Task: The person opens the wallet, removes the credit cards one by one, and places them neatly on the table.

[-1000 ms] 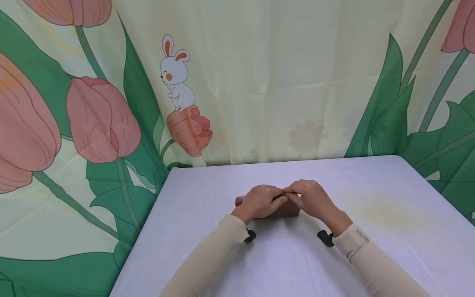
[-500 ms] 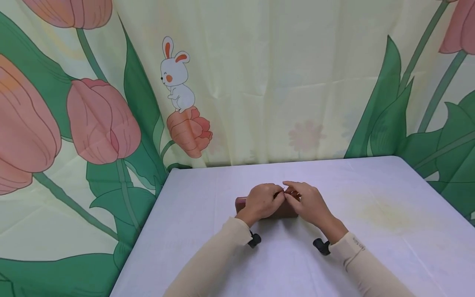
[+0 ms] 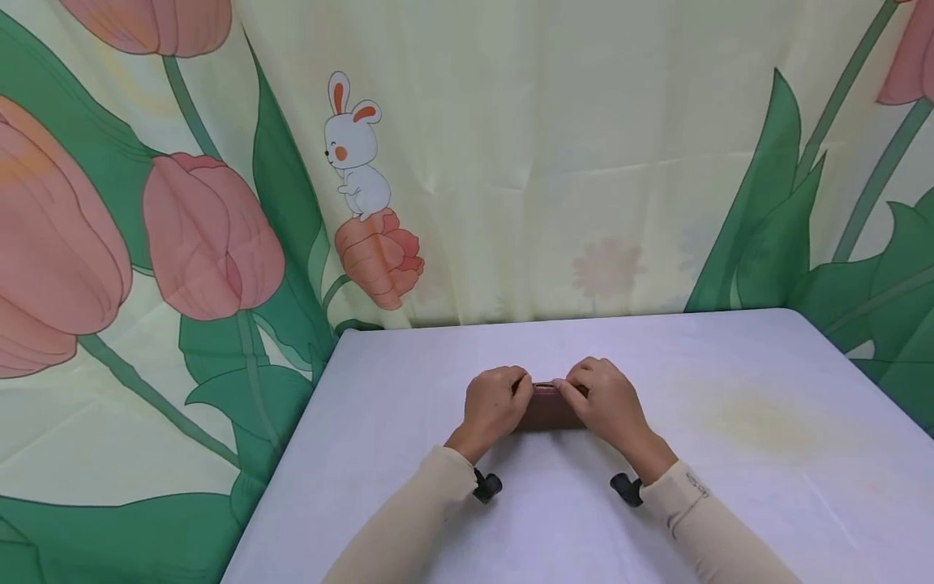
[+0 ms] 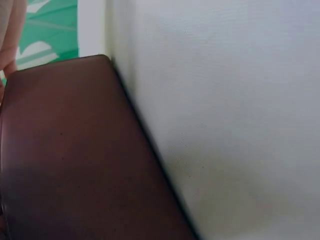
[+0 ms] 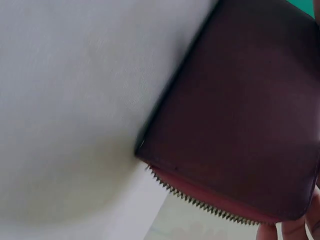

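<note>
A dark maroon zip-around wallet (image 3: 549, 412) stands on its long edge on the white table. My left hand (image 3: 496, 403) grips its upper edge toward the left end, thumb on the near side. Toward the right end my right hand (image 3: 606, 397) holds the same edge, with its thumb on the top near the zipper. Between the hands a short stretch of zipper (image 3: 543, 387) shows. In the right wrist view the metal zipper teeth (image 5: 200, 204) run along a parted end, with reddish lining behind them and fingertips (image 5: 294, 230) at the corner. The wallet's smooth side (image 4: 75, 145) fills the left wrist view.
The table (image 3: 730, 389) is covered in white cloth with a faint yellowish stain at the right. Behind it hangs a curtain (image 3: 511, 162) printed with tulips and a rabbit. A small black camera sits under each wrist.
Both hands' fingertips met at the middle of the wallet's upper edge. My left hand has since moved left along that edge, leaving a gap where the zipper shows; the right hand stays near the right end.
</note>
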Demonstrator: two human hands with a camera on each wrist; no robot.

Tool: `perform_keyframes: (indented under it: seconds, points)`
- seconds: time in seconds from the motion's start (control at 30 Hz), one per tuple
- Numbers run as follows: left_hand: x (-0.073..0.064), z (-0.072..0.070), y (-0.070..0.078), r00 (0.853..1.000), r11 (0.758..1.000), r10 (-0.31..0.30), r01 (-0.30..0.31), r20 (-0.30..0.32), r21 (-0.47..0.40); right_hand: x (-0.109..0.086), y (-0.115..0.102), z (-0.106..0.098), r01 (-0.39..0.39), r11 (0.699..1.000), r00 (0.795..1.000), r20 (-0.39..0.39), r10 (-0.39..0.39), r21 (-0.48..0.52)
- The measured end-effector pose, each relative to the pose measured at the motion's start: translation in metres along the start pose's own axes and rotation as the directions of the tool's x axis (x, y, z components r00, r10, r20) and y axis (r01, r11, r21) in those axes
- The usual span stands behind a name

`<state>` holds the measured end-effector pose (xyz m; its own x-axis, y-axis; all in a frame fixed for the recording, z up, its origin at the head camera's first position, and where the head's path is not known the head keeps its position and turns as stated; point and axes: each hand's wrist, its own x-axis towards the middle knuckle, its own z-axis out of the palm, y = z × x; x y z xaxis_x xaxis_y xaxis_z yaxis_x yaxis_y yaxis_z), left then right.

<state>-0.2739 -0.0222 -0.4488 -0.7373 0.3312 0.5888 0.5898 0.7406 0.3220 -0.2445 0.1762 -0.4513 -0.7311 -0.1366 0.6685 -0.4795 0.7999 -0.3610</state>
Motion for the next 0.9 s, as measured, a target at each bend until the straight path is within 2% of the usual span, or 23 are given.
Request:
perform_keyframes:
  seconds: [0.13,0.3,0.53,0.7,0.9]
  points:
    - [-0.006,-0.004,-0.006,0.999,0.997,-0.046,0.044,-0.026,-0.068,0.0,-0.001,0.002,-0.029,0.999,0.999,-0.03,0.029,-0.012]
    - [-0.012,-0.008,-0.016,0.992,0.985,-0.119,0.111,-0.053,-0.133,0.001,-0.003,0.004,-0.063,0.998,0.998,-0.024,0.062,-0.024]
    - [-0.019,-0.018,-0.03,0.98,0.968,-0.186,0.17,-0.074,-0.185,0.0,-0.003,0.005,-0.045,0.999,0.998,-0.05,0.044,-0.014]
    - [-0.025,-0.026,-0.038,0.957,0.941,-0.284,0.267,-0.056,-0.208,-0.001,-0.004,0.005,-0.034,0.999,0.998,-0.045,0.034,0.004]
    - [-0.032,-0.036,-0.046,0.924,0.893,-0.381,0.365,-0.012,-0.264,0.001,-0.006,0.003,-0.073,0.997,0.997,0.023,0.072,0.03]
